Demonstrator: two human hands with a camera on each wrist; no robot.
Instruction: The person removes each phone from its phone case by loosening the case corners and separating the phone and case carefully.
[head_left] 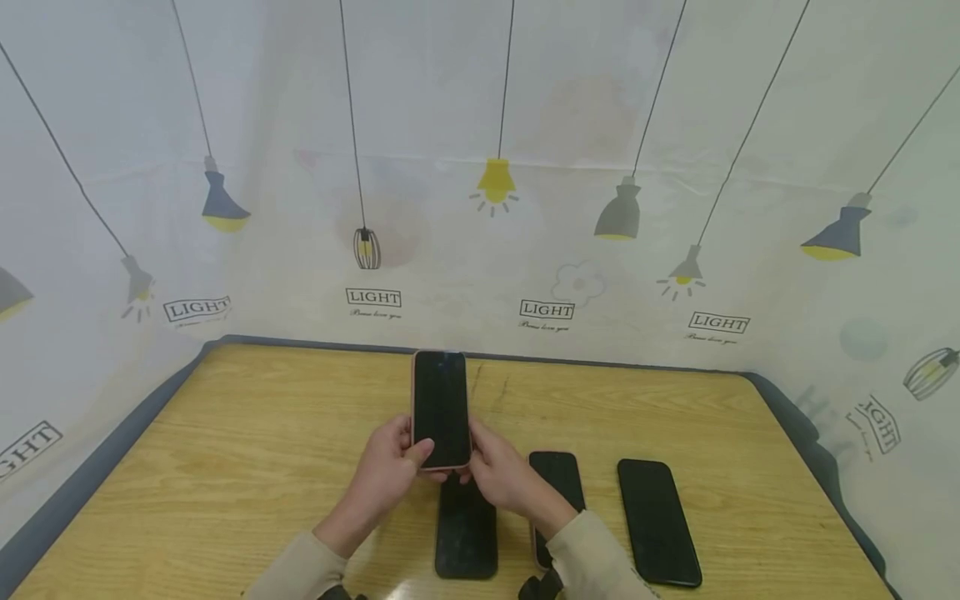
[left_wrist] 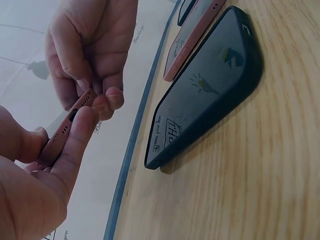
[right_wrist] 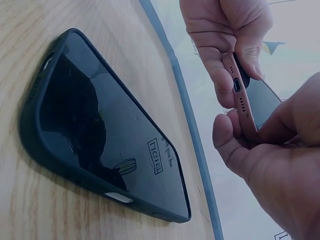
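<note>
A smartphone in a pink case point(head_left: 441, 407) is held up above the table by both hands, its dark screen towards the head camera. My left hand point(head_left: 386, 462) grips its left edge, with the thumb on the lower left of the screen. On the opposite edge, my right hand point(head_left: 502, 471) holds the lower right corner between thumb and fingers. The port end of the pink case point(right_wrist: 239, 95) shows in the right wrist view. Beneath the hands, a black-cased smartphone point(head_left: 467, 533) lies face up on the table; its upper end is hidden by them.
Right of the black-cased phone lies another pink-cased smartphone point(head_left: 557, 483), partly covered by the right forearm. Farther right is a second black smartphone point(head_left: 660, 521). All rest on a wooden table point(head_left: 262, 442), with a lamp-printed cloth point(head_left: 450, 275) hanging behind and at the sides.
</note>
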